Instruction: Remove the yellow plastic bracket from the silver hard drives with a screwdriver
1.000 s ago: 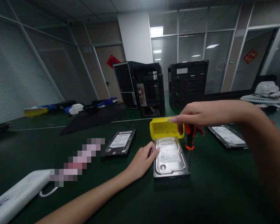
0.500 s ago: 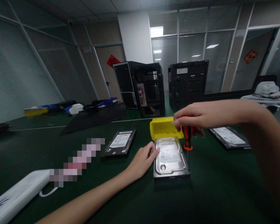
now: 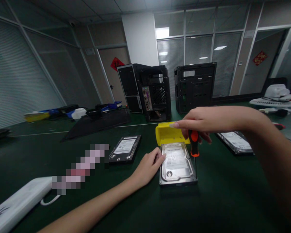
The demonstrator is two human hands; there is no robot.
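**Bench entry: silver hard drive with screwdriver applied**

1. Silver rectangular metal-cased hard drive [image 3: 177, 163]. It lies flat and label side up on the dark green table mat [image 3: 220, 200], at the middle of the view, directly in front of the person.
2. Screwdriver with an orange and black plastic handle and a thin steel shaft [image 3: 194, 142]. It stands nearly upright, and the shaft runs down to the drive's right edge near the front corner. The contact point is too small to make out.
3. Right hand [image 3: 199, 121]. It is closed around the top of the screwdriver handle, with the forefinger stretched out to the left.
4. Left hand [image 3: 147, 166]. The fingers are bent, their tips laid against the drive's left edge, and they enclose nothing.
5. Yellow open plastic box [image 3: 169, 134]. It sits just behind the drive's far end, and whether the two touch cannot be told.
6. Second hard drive, dark-framed with a white label [image 3: 125, 148]. It lies flat to the left, apart from the first.
7. Third hard drive of similar make [image 3: 235, 141]. It lies flat to the right and is partly hidden by the right forearm.
8. Two black computer tower cases [image 3: 147, 90], upright at the far side of the table.
9. Flat black case panel [image 3: 99, 123], to the left of the towers.
10. White oblong device with a cable [image 3: 16, 204], at the near left edge.
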